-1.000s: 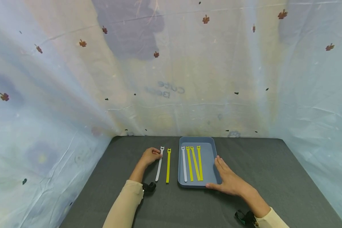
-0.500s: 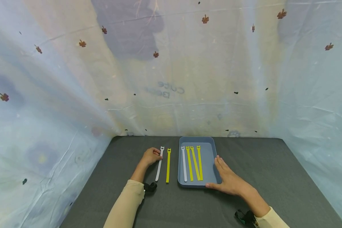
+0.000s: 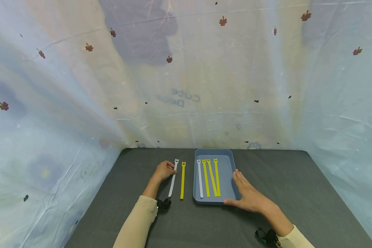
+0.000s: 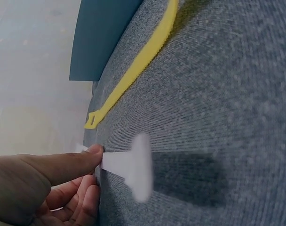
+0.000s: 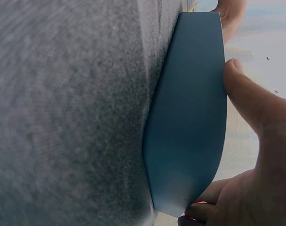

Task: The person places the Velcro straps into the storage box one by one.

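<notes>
My left hand (image 3: pixel 163 171) pinches a white cable strap (image 3: pixel 172 186) near its slotted head, thumb above and fingers beneath in the left wrist view. That strap's near end (image 4: pixel 141 167) stands off the grey cloth and casts a shadow there. Just right of it lies a yellow cable strap (image 3: pixel 182 181). A shallow blue-grey tray (image 3: pixel 228 175) holds another white strap (image 3: pixel 200 179) and three yellow straps (image 3: pixel 206 179), roughly side by side. At its near right corner rests my right hand (image 3: pixel 251 197), fingers straight along the right side and thumb on the near rim.
A dark grey cloth (image 3: pixel 285 186) covers the table. Pale patterned sheeting (image 3: pixel 204 86) hangs behind it and on both sides. Each wrist wears a black strap, the left one (image 3: pixel 163 204) close above the cloth.
My left fingers have shifted very slightly onto the white strap near its head. The right hand, the tray and the other straps have kept their places.
</notes>
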The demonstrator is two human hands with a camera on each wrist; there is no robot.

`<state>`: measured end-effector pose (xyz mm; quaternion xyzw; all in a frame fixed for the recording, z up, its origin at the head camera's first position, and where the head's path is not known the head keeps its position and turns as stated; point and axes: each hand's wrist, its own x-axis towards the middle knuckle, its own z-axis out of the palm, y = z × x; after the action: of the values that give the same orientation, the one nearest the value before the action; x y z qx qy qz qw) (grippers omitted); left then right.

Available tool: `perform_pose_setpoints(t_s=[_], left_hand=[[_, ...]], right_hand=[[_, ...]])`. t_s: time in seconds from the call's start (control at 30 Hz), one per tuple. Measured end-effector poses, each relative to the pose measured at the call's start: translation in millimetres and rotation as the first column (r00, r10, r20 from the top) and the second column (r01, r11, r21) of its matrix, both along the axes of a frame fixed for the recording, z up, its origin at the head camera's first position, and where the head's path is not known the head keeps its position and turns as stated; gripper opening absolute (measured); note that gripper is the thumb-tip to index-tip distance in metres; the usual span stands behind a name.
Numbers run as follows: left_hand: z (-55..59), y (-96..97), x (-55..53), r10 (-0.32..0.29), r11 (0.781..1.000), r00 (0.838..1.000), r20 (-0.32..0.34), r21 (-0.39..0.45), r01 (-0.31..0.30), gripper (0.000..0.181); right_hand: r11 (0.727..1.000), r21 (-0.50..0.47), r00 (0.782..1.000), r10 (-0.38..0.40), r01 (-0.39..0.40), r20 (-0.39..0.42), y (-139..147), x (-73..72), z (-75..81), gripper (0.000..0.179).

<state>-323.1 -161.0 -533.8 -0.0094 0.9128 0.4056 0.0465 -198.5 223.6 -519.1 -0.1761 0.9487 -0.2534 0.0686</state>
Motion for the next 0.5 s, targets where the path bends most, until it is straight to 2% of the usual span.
perform_pose_setpoints(t_s=[0.17,0.5], left_hand=[[1.2,0.1,2.9,-0.008,1.0,1.0,-0.007,-0.021,0.008,0.021],[-1.7,-1.2,1.9,-0.015,1.0,0.999,-0.032,-0.023,0.014,0.018]], right_hand=[[1.0,0.001,1.0,-0.002,0.002,-0.008,1.3,-0.1,-0.7,0.135],[1.0,-0.008,1.0,-0.001,0.001,0.007,-0.4,1.0,2.3,0.133]])
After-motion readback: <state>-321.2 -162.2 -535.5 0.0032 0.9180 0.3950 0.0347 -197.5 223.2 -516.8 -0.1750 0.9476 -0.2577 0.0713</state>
